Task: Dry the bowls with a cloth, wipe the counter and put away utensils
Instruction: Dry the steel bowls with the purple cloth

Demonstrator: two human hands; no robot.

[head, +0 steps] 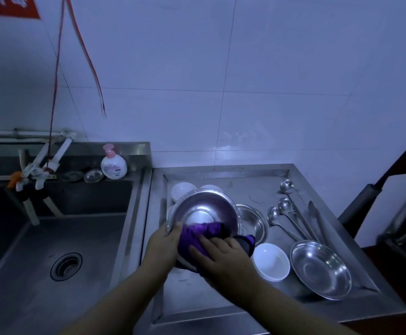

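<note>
Two hands busy | your left hand (165, 240) grips the steel bowl (203, 213) by its near rim, tilted over the counter (252, 189) | your right hand (223, 252), fingers flat, presses the purple cloth (197, 234) on it | likely light, stiff, wet-slippery: keep hold at the rim.

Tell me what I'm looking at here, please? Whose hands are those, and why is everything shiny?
The camera sits on a person's head and looks down, so you see their own two hands. The left hand grips the rim of a big steel bowl. The right hand presses a purple cloth against that bowl to dry it. They stand at a metal counter. On it lie a white bowl, a wide steel dish, another steel bowl, several ladles, and more white bowls behind. To the left is a sink with a soap bottle on its ledge.
</note>
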